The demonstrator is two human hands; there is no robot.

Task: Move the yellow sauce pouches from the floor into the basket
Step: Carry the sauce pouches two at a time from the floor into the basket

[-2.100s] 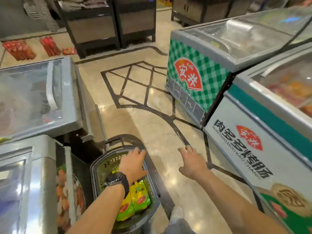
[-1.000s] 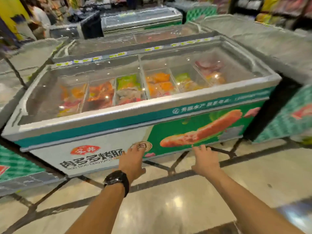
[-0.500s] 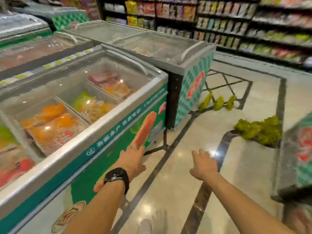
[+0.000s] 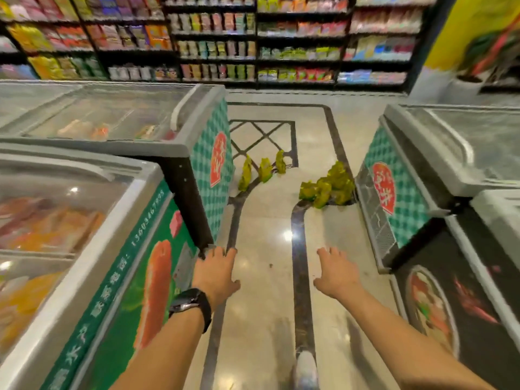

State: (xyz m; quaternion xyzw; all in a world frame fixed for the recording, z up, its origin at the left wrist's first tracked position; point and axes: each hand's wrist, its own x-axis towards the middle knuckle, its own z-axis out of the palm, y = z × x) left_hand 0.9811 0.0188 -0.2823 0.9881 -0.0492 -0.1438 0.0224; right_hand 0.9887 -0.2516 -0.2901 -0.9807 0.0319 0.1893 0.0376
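Near-left freezer (image 4: 70, 277), green strip (image 4: 123, 277): number 13603467…, last digits blurry; white Chinese characters beside it unreadable. Red logos (image 4: 218, 159) (image 4: 383, 187) on the checkered freezers: Chinese characters, blurred.

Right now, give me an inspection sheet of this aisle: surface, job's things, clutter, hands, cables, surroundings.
Surface: glossy tiled floor with dark inlay lines.
Job's things: row of three yellow sauce pouches standing ahead; heap of pouches against the base of the right green-check freezer; basket not in view.
Clutter: nothing seen.
Hands: left hand and right hand are open and empty, held out over the floor; wristwatch on the left wrist.
Cables: nothing seen.
Surroundings: left chest freezers with glass lids; stocked shelves behind; one shoe at the bottom edge.
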